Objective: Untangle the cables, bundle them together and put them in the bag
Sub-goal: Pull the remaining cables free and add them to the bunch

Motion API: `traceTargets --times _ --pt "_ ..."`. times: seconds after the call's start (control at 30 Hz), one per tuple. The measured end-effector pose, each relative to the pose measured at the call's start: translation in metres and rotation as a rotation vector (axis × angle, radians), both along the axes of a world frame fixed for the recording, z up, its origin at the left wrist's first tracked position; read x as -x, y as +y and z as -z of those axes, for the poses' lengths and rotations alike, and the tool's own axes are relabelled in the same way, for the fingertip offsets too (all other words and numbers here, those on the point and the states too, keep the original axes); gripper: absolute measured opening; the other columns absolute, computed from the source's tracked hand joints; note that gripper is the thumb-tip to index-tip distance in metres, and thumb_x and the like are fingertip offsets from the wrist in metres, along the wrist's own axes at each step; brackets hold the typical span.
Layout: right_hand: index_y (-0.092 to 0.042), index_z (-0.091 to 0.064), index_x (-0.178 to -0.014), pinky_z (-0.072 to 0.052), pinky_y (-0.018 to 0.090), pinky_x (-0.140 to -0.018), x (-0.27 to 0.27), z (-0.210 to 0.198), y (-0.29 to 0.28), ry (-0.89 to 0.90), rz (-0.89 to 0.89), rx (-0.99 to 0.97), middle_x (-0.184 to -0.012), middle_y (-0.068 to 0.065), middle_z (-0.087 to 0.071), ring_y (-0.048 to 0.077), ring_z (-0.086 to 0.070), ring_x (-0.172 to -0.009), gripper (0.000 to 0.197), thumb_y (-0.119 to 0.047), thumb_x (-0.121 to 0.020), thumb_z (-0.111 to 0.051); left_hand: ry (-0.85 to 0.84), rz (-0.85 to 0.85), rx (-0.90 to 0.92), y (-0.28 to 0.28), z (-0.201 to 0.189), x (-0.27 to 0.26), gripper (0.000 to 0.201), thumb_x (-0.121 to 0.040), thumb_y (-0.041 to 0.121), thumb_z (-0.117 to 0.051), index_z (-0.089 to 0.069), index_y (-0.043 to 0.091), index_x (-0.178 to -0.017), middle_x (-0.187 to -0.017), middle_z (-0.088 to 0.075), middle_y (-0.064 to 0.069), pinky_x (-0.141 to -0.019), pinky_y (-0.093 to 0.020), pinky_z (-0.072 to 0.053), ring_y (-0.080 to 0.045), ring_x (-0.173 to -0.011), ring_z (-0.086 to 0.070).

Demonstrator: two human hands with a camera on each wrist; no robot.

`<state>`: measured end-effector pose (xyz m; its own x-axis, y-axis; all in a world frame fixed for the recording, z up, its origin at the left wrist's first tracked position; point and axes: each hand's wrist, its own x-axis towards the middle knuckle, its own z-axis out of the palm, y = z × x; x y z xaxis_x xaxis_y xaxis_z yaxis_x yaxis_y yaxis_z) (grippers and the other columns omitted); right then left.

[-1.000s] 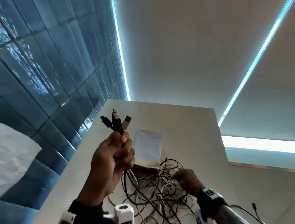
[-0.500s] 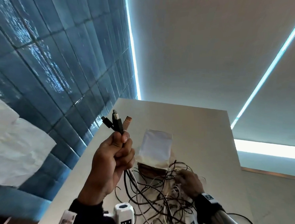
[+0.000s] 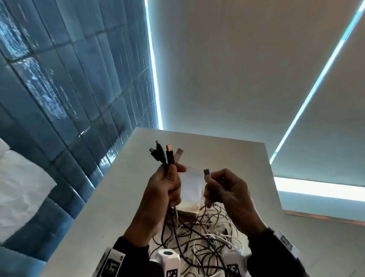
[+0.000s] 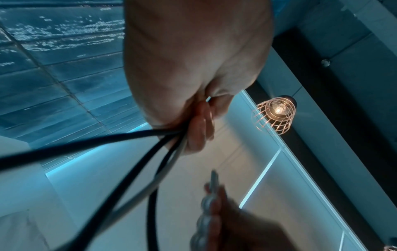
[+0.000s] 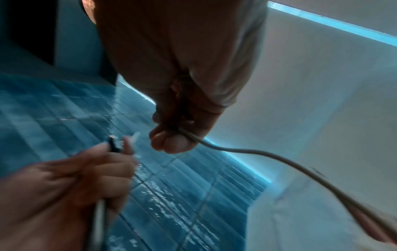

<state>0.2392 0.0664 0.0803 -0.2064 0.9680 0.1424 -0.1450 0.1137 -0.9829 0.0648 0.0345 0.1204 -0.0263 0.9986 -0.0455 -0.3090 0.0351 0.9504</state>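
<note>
Cables (image 3: 200, 239), black and white, heaped in a loose tangle on the white table (image 3: 103, 197), right under both raised hands. Four plug ends (image 3: 166, 153) fanned out above the left hand (image 3: 162, 192), fist closed round their cords; from the left wrist view, three dark cords and a pale one trailing out of the curled fingers (image 4: 200, 129). Right hand (image 3: 229, 195) just beside it, not touching, pinching a single pale cable (image 5: 257, 152) with its USB plug (image 3: 207, 173) poking up above thumb and forefinger. Small white bag (image 3: 191, 187) standing upright on the table behind the gap between the hands, at the far edge of the tangle. Blue tiled wall (image 3: 54, 80) on the left, caged pendant lamp (image 4: 273, 114) glowing overhead.
</note>
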Motion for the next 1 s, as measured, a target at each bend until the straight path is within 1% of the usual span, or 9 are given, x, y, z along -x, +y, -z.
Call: traceTargets --times 0.07,0.13,0.2,0.3,0.37,0.57,0.8,0.93,1.0 --pt "0.005 -0.053 -0.088 -0.048 0.037 -0.047 0.009 -0.021 -0.007 0.041 -0.023 -0.033 -0.063 0.019 -0.061 0.031 -0.056 -0.050 0.012 -0.005 -0.090 -0.059 0.176 0.034 -0.009 0.001 0.000 -0.006 0.020 -0.097 0.026 -0.049 -0.058 0.014 -0.110 -0.058 -0.028 0.002 -0.043 -0.023 -0.020 -0.010 -0.047 -0.022" --pt "0.006 -0.052 -0.087 -0.048 0.036 -0.045 0.016 -0.031 -0.013 0.060 -0.029 -0.048 -0.062 0.020 -0.061 0.032 -0.055 -0.049 0.010 -0.002 -0.089 -0.059 0.253 0.088 -0.006 0.000 0.000 -0.011 0.015 -0.096 0.029 -0.054 -0.059 0.019 -0.105 -0.060 -0.034 -0.002 -0.045 -0.026 -0.021 -0.011 -0.047 -0.026" --pt "0.007 -0.050 -0.088 -0.048 0.036 -0.045 0.020 -0.034 -0.016 0.057 -0.016 -0.041 -0.062 0.022 -0.062 0.032 -0.056 -0.048 0.014 -0.003 -0.088 -0.061 0.214 0.102 0.004 -0.002 -0.002 -0.015 0.017 -0.096 0.032 -0.054 -0.061 0.018 -0.103 -0.061 -0.036 -0.004 -0.045 -0.027 -0.020 -0.010 -0.047 -0.027" --pt "0.006 -0.046 -0.087 -0.047 0.034 -0.044 0.020 -0.032 -0.021 0.052 -0.020 -0.008 -0.063 0.026 -0.062 0.032 -0.056 -0.047 0.027 -0.013 -0.085 -0.064 0.138 0.057 0.016 -0.004 -0.005 -0.018 0.023 -0.093 0.033 -0.054 -0.066 0.016 -0.104 -0.053 -0.031 0.005 -0.042 -0.022 -0.019 -0.008 -0.044 -0.023" --pt "0.005 -0.048 -0.088 -0.046 0.032 -0.044 0.020 -0.031 -0.025 0.041 -0.058 -0.003 -0.064 0.022 -0.063 0.030 -0.054 -0.048 0.027 -0.016 -0.085 -0.064 0.123 0.028 0.016 -0.006 -0.006 -0.020 0.026 -0.091 0.036 -0.054 -0.064 0.012 -0.092 -0.050 -0.034 0.007 -0.041 -0.020 -0.024 -0.007 -0.042 -0.027" --pt "-0.003 -0.056 -0.078 -0.034 0.023 -0.039 0.024 -0.031 -0.027 0.000 0.010 -0.083 -0.058 0.009 -0.060 0.016 -0.043 -0.043 0.022 -0.022 -0.087 -0.064 0.189 0.072 -0.039 -0.007 -0.004 -0.022 0.027 -0.092 0.036 -0.053 -0.065 0.012 -0.096 -0.051 -0.037 0.007 -0.042 -0.017 -0.028 -0.005 -0.044 -0.030" --pt "-0.002 -0.061 -0.087 -0.043 0.028 -0.051 0.019 -0.026 -0.024 -0.131 -0.112 -0.072 -0.065 0.008 -0.066 0.016 -0.052 -0.053 0.022 -0.023 -0.088 -0.064 0.126 -0.057 -0.094 0.000 -0.004 -0.019 0.034 -0.090 0.045 -0.045 -0.051 0.014 -0.079 -0.055 -0.037 0.006 -0.051 -0.026 -0.027 -0.010 -0.051 -0.030" --pt "-0.001 -0.066 -0.087 -0.041 0.022 -0.049 0.017 -0.019 -0.026 -0.115 -0.145 -0.043 -0.059 0.007 -0.059 0.012 -0.048 -0.050 0.018 -0.019 -0.088 -0.062 0.051 -0.142 -0.102 0.007 -0.006 -0.014 0.036 -0.095 0.044 -0.038 -0.055 0.016 -0.080 -0.067 -0.055 0.003 -0.067 -0.033 -0.042 -0.016 -0.067 -0.054" --pt "0.001 -0.065 -0.082 -0.036 0.018 -0.046 0.018 -0.014 -0.025 -0.082 -0.148 -0.012 -0.055 0.006 -0.050 0.010 -0.043 -0.047 0.021 -0.020 -0.086 -0.063 -0.081 -0.110 -0.084 0.008 -0.011 -0.014 0.034 -0.098 0.040 -0.037 -0.045 0.014 -0.076 -0.058 -0.042 0.002 -0.060 -0.031 -0.041 -0.015 -0.054 -0.044"
